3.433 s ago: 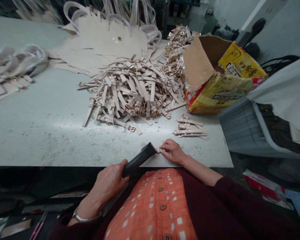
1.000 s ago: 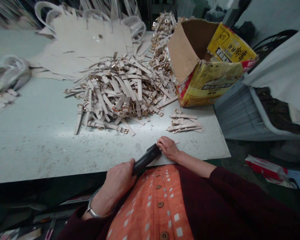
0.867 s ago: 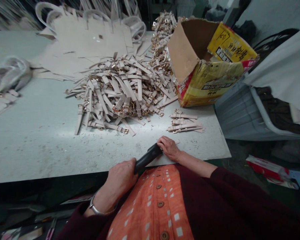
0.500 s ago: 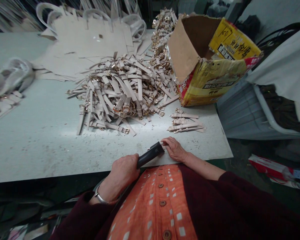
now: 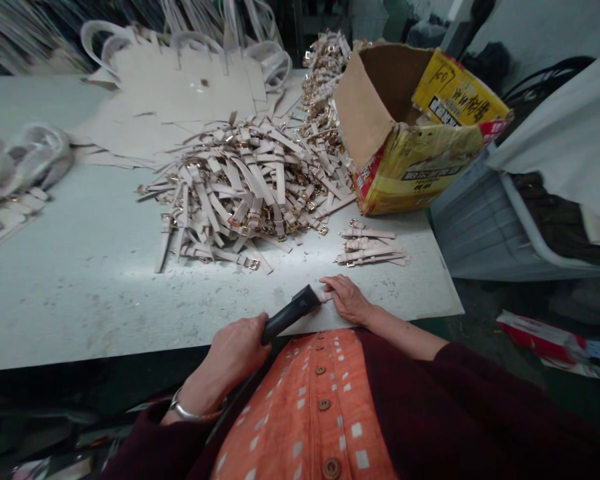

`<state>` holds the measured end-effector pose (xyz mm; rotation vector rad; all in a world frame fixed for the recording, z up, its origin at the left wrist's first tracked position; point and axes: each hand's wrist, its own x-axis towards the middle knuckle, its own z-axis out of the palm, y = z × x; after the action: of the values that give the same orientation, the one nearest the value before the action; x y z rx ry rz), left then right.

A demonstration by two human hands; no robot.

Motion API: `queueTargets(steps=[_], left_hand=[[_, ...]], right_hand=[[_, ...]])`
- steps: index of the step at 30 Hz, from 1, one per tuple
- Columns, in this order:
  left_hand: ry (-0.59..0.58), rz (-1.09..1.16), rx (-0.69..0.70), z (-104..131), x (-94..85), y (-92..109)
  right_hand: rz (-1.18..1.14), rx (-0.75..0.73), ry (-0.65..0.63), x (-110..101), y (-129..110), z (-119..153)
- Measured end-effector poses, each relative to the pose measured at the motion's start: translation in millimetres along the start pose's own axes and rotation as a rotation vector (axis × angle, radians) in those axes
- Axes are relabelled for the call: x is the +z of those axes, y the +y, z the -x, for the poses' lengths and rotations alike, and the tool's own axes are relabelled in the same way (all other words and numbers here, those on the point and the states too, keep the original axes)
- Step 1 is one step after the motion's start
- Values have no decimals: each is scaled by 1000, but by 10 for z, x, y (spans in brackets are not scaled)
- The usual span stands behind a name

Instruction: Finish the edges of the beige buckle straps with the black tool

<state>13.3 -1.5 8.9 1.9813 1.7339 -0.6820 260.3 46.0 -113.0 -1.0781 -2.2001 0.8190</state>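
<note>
I see a black tool (image 5: 291, 312), long, gripped in my left hand (image 5: 235, 347); its tip meets a pale strap (image 5: 325, 294) pinned under my right hand (image 5: 347, 300), fingers flat

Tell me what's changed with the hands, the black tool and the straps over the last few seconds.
Very little. The left hand keeps its grip on the black tool, whose tip has stayed at the small strap pinned to the table by the right hand; both only shifted slightly. The big strap pile, the short row of straps and the cardboard box lie as before.
</note>
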Motion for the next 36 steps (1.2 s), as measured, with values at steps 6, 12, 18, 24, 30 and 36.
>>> queueTargets(steps=[6, 12, 18, 24, 30, 36], left_hand=[[22, 47, 16, -145, 47, 175], [70, 130, -97, -110, 57, -12], [-8, 91, -73, 118, 21, -219], [7, 152, -66, 3, 142, 13], [89, 237, -88, 3, 198, -27], [60, 294, -131, 103, 268, -97]], right_hand=[[10, 9, -17, -15, -1, -9], [19, -23, -30, -18, -12, -7], [67, 0, -64, -45, -63, -21], [219, -1, -104, 17, -101, -75], [288, 44, -3, -271, -110, -145], [428, 217, 140, -977, 306, -224]])
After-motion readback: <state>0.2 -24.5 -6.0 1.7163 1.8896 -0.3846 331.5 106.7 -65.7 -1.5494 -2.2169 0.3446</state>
